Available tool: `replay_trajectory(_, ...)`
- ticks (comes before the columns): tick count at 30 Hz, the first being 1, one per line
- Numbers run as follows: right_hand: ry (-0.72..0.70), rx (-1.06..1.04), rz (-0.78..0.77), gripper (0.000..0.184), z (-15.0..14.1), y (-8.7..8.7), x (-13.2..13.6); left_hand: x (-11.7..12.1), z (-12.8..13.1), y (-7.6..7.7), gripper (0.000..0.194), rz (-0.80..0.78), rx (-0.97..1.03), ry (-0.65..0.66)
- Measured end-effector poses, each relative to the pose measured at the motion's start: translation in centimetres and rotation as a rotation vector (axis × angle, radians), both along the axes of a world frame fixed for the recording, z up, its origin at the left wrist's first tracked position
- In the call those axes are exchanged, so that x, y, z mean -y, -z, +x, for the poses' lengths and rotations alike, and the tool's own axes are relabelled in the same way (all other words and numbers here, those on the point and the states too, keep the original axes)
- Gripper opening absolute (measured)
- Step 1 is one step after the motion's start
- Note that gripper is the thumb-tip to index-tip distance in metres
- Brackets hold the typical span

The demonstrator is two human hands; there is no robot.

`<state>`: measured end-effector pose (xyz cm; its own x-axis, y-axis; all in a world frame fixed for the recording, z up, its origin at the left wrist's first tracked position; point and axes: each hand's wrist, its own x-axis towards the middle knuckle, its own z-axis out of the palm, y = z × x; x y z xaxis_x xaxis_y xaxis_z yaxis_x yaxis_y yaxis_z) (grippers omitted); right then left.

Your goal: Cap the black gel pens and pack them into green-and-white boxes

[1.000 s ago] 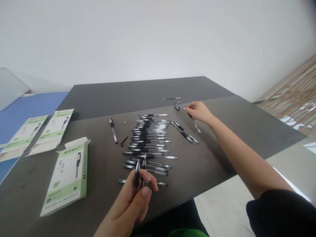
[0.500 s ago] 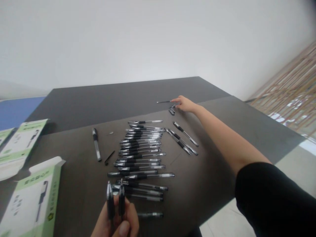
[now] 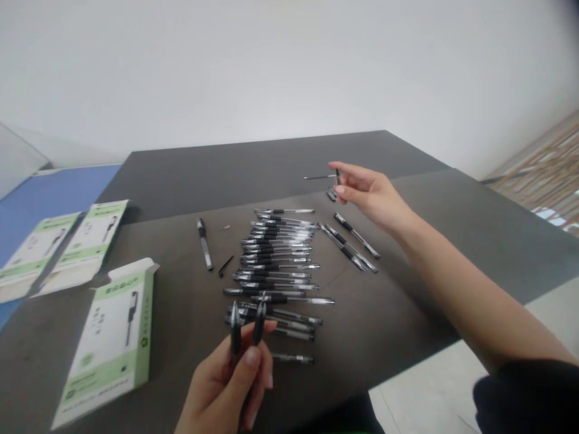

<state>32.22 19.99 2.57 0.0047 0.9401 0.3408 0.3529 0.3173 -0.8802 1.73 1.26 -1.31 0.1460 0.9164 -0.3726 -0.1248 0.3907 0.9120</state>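
Note:
Two uncapped gel pens (image 3: 236,328) stand tips up in my left hand (image 3: 230,380), whose fingers are closed round them near the front of the table. Over the far part of the table my right hand (image 3: 373,196) pinches a small black pen cap (image 3: 337,176) between thumb and fingers. Just below it lie loose pen caps (image 3: 331,194). A thin pen refill (image 3: 318,178) shows just left of the fingertips. A long row of capped pens (image 3: 278,259) lies side by side in the middle, beyond my left hand.
Several pens (image 3: 348,247) lie at a slant right of the row. One pen (image 3: 204,244) and a small black piece (image 3: 225,265) lie to its left. An open green-and-white pen box (image 3: 108,337) and two more boxes (image 3: 88,241) are at the left. The dark table (image 3: 398,313) meets a wall behind.
My right hand has lifted from the table toward me, with a pen cap now in its fingers. My left hand still holds the two pens. The view has shifted left.

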Motion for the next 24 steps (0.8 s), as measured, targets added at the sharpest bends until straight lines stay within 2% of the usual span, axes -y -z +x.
replay_trajectory(3,-0.26,-0.317,-0.107,0.024,-4.1,-1.4,6.2,0.2,0.3,0.3,0.046,0.067,0.046,0.031)
replay_trajectory(5,-0.366,-0.393,-0.189,0.014,-5.9,-2.1,9.0,0.5,0.4,0.3,0.043,0.112,0.076,0.062)
replay_trajectory(7,-0.465,-0.393,-0.224,0.008,-6.9,-2.6,10.6,0.8,0.1,0.2,0.041,0.151,0.081,0.079)
replay_trajectory(9,-0.551,-0.363,-0.233,0.011,-7.3,-3.0,11.3,1.1,-0.3,-0.3,0.041,0.163,0.07,0.062)
replay_trajectory(12,-0.627,-0.332,-0.263,0.035,-7.5,-3.6,12.0,1.4,-0.9,-1.2,0.043,0.144,0.053,0.027)
replay_trajectory(14,-0.643,-0.271,-0.273,0.03,-7.5,-4.1,12.4,1.6,-1.2,-1.7,0.041,0.126,0.039,0.004)
replay_trajectory(16,-0.645,-0.151,-0.246,0.009,-7.7,-4.6,12.8,1.8,-1.3,-1.9,0.038,0.115,0.045,0.004)
replay_trajectory(17,-0.646,-0.088,-0.226,0.005,-7.8,-4.8,13.0,1.8,-1.4,-1.9,0.038,0.112,0.057,0.023)
replay_trajectory(21,-0.626,0.092,-0.137,0.016,-8.4,-5.5,13.7,2.0,-1.7,-1.4,0.041,0.099,0.11,0.143)
replay_trajectory(24,-0.624,0.168,-0.06,0.018,-8.8,-5.9,14.1,2.2,-1.9,-1.4,0.045,0.068,0.112,0.165)
